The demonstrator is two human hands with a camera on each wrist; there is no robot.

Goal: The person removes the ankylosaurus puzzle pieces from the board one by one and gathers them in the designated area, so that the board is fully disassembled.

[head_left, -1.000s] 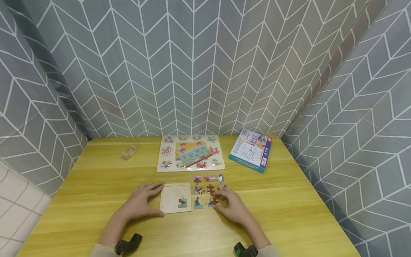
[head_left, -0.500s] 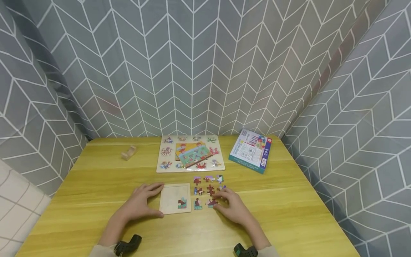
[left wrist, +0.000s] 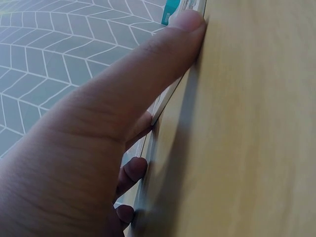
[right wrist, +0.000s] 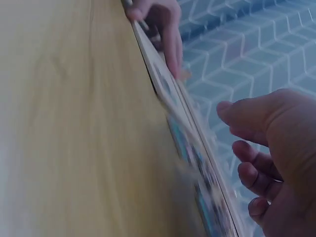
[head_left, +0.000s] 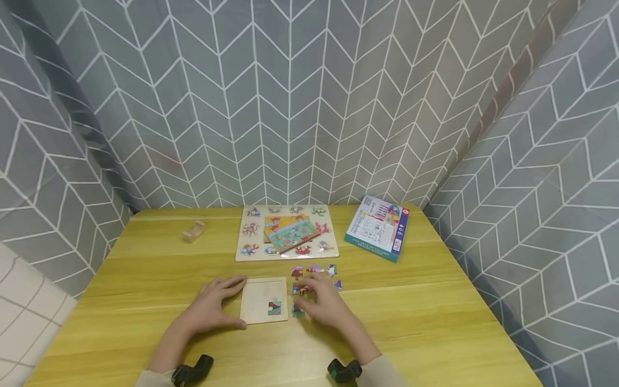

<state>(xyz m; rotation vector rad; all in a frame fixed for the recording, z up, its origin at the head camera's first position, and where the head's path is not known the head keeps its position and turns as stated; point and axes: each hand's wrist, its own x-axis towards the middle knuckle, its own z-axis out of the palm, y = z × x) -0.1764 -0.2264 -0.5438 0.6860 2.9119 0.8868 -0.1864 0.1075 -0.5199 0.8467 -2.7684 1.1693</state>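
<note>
My left hand [head_left: 213,306] holds the wooden puzzle tray [head_left: 253,298] at its left side, with the thumb by the near corner and a finger by the far one. In the tray's lower right lies a teal and brown puzzle piece [head_left: 274,307]. To the right of the tray, my right hand [head_left: 323,301] hovers over loose jigsaw pieces [head_left: 331,270] and hides some of them. In the right wrist view its fingers [right wrist: 254,150] are loosely bent and apart, with nothing visible between them. One loose piece [head_left: 297,310] lies just under its fingertips.
Behind the tray is a sea-animal puzzle board [head_left: 246,244] with two picture cards [head_left: 295,235] on it. A teal and white box [head_left: 377,228] lies at the back right. A small wooden block [head_left: 194,231] sits at the back left. Patterned curtains [head_left: 290,107] surround the table.
My right hand has moved left, from the lower middle loose piece to the pieces nearest the tray. The left hand and the tray stay where they were.
</note>
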